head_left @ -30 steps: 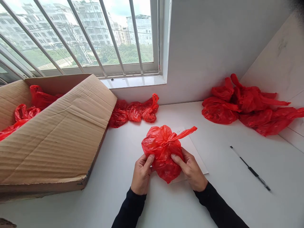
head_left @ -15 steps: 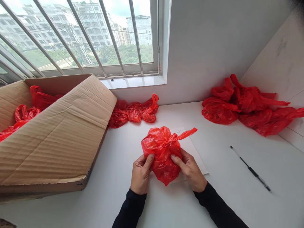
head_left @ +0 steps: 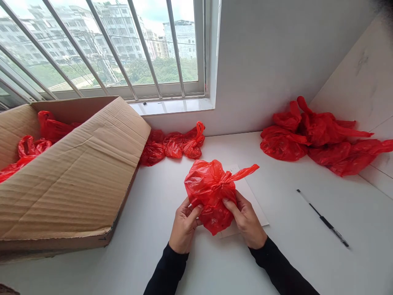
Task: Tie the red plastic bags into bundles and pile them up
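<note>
A red plastic bag (head_left: 211,192), knotted at the top with one handle end sticking out to the right, is held up in front of me. My left hand (head_left: 184,227) grips its lower left side, thumb in front and fingers behind. On the right side my right hand (head_left: 245,219) pinches the bag the same way. Its contents do not show through clearly. Partly covered behind the bag is a white sheet of paper or pad (head_left: 253,200) on the white table (head_left: 147,262).
At left stands a large open cardboard box (head_left: 76,176) with red bags (head_left: 57,127) inside. Several small knotted bags (head_left: 173,144) lie by the wall. More red bags (head_left: 325,131) are heaped in the right corner. A black pen (head_left: 328,223) lies at right.
The bag has turned slightly and shifted a little up and right in my hands. My left hand has moved slightly right along it. The surroundings look the same.
</note>
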`<state>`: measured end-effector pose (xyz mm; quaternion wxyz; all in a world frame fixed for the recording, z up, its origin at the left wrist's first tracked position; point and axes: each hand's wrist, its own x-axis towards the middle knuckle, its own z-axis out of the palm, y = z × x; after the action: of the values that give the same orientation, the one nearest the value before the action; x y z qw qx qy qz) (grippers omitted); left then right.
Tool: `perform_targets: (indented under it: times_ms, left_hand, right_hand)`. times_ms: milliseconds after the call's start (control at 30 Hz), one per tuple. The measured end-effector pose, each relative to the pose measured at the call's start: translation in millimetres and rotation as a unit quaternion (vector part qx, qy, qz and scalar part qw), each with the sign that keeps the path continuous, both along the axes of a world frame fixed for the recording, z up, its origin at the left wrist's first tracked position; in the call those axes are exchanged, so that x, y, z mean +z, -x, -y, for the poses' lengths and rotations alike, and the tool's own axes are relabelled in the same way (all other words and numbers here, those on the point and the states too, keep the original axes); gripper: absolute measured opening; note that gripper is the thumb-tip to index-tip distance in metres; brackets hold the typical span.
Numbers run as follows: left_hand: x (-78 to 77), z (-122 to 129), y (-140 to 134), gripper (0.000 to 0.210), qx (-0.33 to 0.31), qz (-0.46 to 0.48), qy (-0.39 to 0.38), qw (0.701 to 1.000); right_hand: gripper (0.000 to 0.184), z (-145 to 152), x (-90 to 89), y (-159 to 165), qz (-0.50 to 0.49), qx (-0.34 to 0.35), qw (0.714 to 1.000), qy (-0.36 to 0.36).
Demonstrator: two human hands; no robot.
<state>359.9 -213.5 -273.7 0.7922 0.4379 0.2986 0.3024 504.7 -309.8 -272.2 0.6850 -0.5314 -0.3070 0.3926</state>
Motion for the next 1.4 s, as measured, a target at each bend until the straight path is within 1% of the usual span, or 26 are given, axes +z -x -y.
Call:
perform_targets:
  times_ms: [200, 333, 433, 567, 667, 800, 867, 967, 1100, 1267, 1400]
  left_hand:
    - [-1.4, 0, 0, 0.048, 0.002, -0.020, -0.009, 1.000]
    - [-1.2, 1, 0, 0.038, 0.006, -0.026, -0.004, 1.000]
    - [-0.8, 1, 1, 0.034, -0.010, -0.001, -0.003, 1.000]
    - [2.0, 2, 2, 0.038, -0.019, 0.004, -0.016, 1.000]
    - [4.9, 3, 3, 0.037, -0.040, 0.021, -0.018, 0.999]
    - [3.6, 3, 2, 0.027, -0.058, -0.008, -0.048, 0.997]
    - [0.2, 2, 1, 0.025, -0.052, -0.017, -0.054, 0.997]
    - [-5.0, 1, 0, 0.025, -0.024, -0.022, -0.050, 0.998]
    - [-7.8, 1, 0, 0.029, 0.010, -0.025, -0.045, 0.999]
    - [-7.5, 1, -1, 0.028, 0.023, -0.029, -0.049, 0.998]
    - [-2.1, 4, -2, 0.027, 0.040, -0.018, -0.047, 0.998]
  right_hand:
    - [0.031, -2, -0.7, 1, 0.003, -0.006, 1.000, -0.002]
    - [0.031, -1, -1.7, 0, 0.010, -0.011, 1.000, 0.010]
    - [0.031, -1, -2.6, -1, 0.002, -0.006, 1.000, 0.014]
    - [0.033, -1, -3.1, -1, -0.016, 0.003, 1.000, 0.018]
    - [0.033, -1, -2.3, -1, -0.014, 0.006, 1.000, 0.021]
    - [0.031, 0, -0.3, 0, 0.005, 0.040, 0.999, 0.027]
    - [0.029, 0, 0.9, 0, 0.013, 0.051, 0.998, 0.024]
    - [0.027, 1, 3.4, 1, 0.012, 0.060, 0.998, 0.019]
    - [0.028, 2, 5.7, 3, 0.005, 0.066, 0.997, 0.035]
    - [0.029, 2, 3.5, 4, 0.011, 0.055, 0.998, 0.034]
    - [0.025, 3, 6.6, 3, 0.015, 0.057, 0.998, 0.038]
